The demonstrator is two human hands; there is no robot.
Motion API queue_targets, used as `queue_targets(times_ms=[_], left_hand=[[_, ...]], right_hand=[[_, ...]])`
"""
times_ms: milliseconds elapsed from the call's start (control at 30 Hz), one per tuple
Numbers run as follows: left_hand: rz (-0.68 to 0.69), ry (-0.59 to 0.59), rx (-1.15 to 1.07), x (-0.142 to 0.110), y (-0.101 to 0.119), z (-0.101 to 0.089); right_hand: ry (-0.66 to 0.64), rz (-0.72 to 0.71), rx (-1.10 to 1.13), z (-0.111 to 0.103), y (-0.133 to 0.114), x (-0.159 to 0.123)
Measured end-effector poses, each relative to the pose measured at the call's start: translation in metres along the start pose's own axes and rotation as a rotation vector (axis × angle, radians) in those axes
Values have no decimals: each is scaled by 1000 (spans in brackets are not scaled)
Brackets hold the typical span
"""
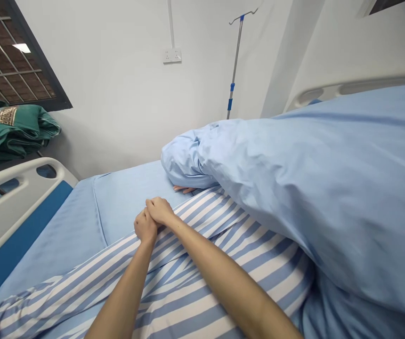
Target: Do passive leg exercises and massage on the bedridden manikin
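Note:
My left hand is closed in a fist-like grip at the far edge of blue-and-white striped trousers, worn by a person lying on the bed. My right hand is closed too, right beside it and touching it, on the same far edge of the cloth. Both sets of fingers curl over the far side, so their tips are hidden. Just beyond, the lying person's fingers stick out from under a light blue quilt. The quilt is pushed up in a thick heap over the person's right-hand part in view.
A blue sheet covers the mattress. The white-and-blue bed end board stands at left, with folded green cloth behind it. An IV pole and a wall socket are at the back. Another bed board shows at right.

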State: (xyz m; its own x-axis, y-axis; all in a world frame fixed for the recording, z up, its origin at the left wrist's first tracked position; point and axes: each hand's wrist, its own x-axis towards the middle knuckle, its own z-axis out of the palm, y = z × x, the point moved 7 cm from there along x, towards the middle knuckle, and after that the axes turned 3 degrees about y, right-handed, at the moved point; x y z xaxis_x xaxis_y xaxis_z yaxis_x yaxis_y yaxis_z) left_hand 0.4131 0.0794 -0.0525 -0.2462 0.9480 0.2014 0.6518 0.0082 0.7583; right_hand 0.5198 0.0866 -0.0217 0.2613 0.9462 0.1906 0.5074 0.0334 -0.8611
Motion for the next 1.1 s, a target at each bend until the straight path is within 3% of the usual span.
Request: queue_targets(times_ms=[133, 267, 367, 467, 600, 733, 933, 1100], left_hand=[[35, 12, 98, -3, 5, 1], [43, -9, 70, -3, 5, 2], [24, -60, -67, 1, 15, 6], [-28, -76, -325, 6, 39, 9], [-116, -130, -642, 5, 64, 24], [-112, -80, -529, -2, 49, 39], [28, -117, -394, -7, 35, 51], [66, -87, -307, -5, 47, 47]], right_hand=[[-50, -140, -127, -13, -2, 1], [-14, -134, -109, -13, 12, -11], [8, -133, -47, -12, 16, -14], [51, -114, 111, -19, 19, -7], [123, 29, 294, -29, 33, 5], [141, 94, 204, -38, 33, 6], [203, -148, -112, -69, 2, 1], [156, -58, -226, -70, 30, 3]])
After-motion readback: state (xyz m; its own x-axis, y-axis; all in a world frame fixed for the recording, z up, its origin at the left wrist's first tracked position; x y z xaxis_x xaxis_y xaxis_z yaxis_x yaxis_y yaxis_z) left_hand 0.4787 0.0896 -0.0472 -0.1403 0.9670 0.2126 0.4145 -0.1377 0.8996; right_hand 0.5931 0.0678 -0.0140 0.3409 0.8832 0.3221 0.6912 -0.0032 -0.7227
